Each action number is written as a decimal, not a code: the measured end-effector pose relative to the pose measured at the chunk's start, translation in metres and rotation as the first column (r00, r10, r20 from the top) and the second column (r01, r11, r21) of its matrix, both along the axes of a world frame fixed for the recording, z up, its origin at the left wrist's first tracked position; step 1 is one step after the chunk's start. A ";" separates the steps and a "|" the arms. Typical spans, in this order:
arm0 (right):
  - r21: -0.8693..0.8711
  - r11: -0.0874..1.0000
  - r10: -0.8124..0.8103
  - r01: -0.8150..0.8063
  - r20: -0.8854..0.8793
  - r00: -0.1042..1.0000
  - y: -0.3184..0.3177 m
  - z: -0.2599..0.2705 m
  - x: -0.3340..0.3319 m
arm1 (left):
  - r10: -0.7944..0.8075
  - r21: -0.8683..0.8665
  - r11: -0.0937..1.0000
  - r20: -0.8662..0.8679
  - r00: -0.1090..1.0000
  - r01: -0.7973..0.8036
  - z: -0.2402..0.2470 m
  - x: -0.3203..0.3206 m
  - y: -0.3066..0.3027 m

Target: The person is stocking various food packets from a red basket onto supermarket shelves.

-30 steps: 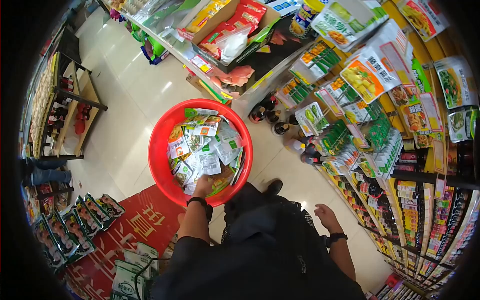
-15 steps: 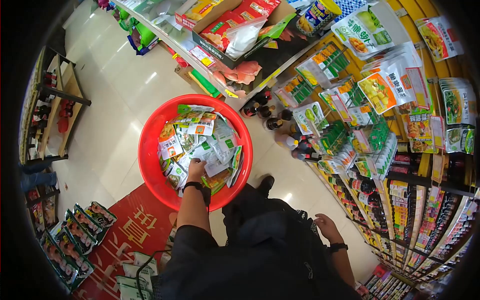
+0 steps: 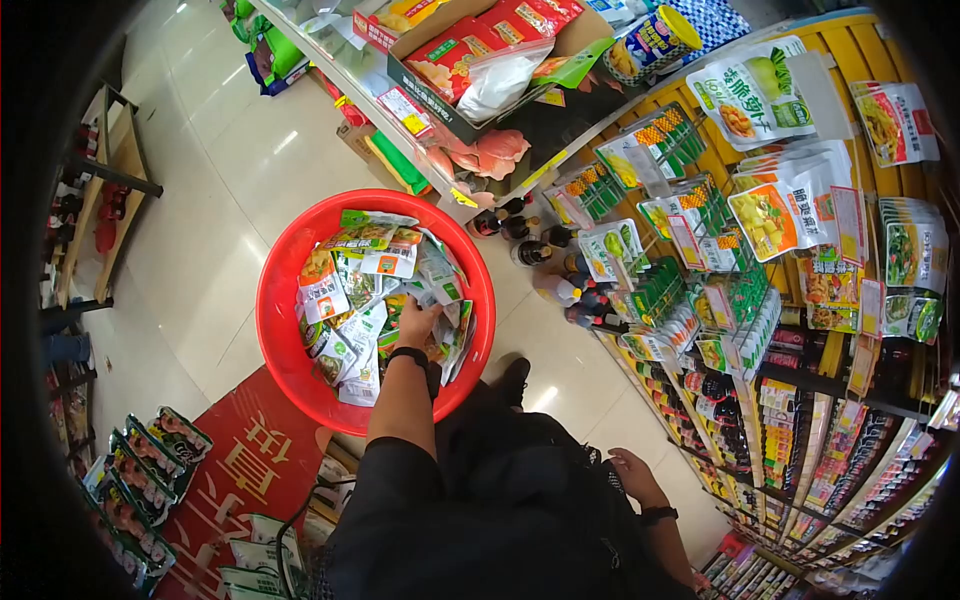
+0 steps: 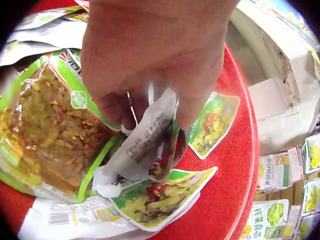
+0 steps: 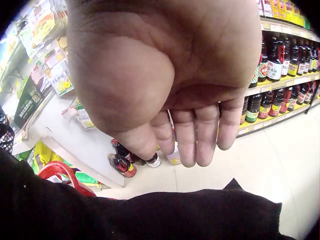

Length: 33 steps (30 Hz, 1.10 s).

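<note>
A round red plastic basin (image 3: 275, 330) on the floor holds a heap of packaged food pouches (image 3: 350, 330). My left hand (image 3: 416, 325) reaches in toward its right side. In the left wrist view, the thumb and fingers of that hand pinch a small silvery pouch (image 4: 142, 142), tilted on its edge. Under it lies a green-and-white pouch (image 4: 160, 197) picturing pickled vegetables. A larger clear pouch (image 4: 50, 130) of brownish pickles lies beside the fingers. My right hand (image 3: 636, 478) hangs at my side, fingers loosely extended and holding nothing, its palm (image 5: 165, 75) toward the wrist camera.
Hanging pouches (image 3: 775, 215) project from the yellow rack on the right. Dark bottles (image 3: 530, 250) stand on the floor beside the basin. A counter carries an open carton (image 3: 450, 105) of red packets. At lower left, more packs (image 3: 150, 455) lie around a red sign (image 3: 240, 450).
My left hand has moved rightward and farther in across the heap, and pouches there have shifted. The basin sits farther left in view. My right hand still hangs at my side.
</note>
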State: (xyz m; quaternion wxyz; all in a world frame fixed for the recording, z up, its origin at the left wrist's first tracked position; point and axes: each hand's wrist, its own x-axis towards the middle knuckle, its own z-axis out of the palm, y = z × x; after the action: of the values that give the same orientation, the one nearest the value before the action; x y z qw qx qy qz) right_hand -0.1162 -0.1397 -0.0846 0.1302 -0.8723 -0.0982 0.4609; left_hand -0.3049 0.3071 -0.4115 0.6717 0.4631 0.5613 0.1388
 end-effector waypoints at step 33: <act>0.462 0.882 0.050 0.093 -0.287 0.957 0.140 0.028 0.033 | -0.524 0.827 0.505 0.066 0.849 0.247 0.296 0.000 -0.005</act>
State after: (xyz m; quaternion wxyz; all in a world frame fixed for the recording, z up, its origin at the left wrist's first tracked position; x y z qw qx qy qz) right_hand -0.0828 0.0001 -0.0566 0.3559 -0.7384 -0.1771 0.5448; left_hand -0.3048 0.3021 -0.1155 0.4867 0.7980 0.2082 0.2879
